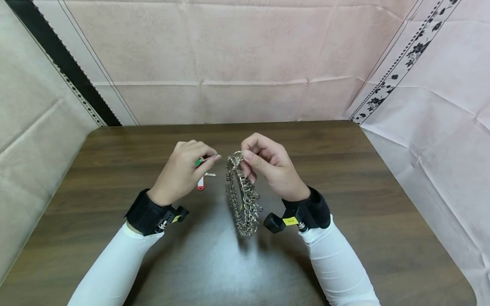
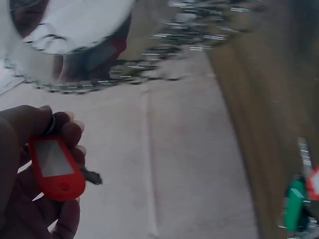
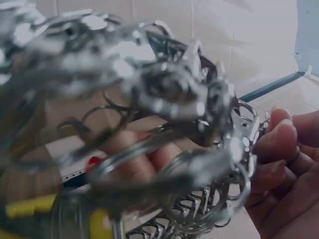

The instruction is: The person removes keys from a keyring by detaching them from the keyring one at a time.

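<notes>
Pale cloth (image 1: 249, 55) encloses a brown wooden tabletop (image 1: 191, 272). From the right grip (image 1: 269, 163) hangs a loop of metal rings (image 1: 249, 208), pinched near its top; a slackened pinch could drop it, protruding rings could snag. The left grip (image 1: 185, 165) pinches a red key tag (image 2: 57, 164); below that grip a green tag (image 2: 295, 204) shows, perhaps on the tabletop.

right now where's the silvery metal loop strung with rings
In the head view, the silvery metal loop strung with rings hangs from the right hand near the middle, over the brown wood-grain table, with the left hand to its left.
</notes>
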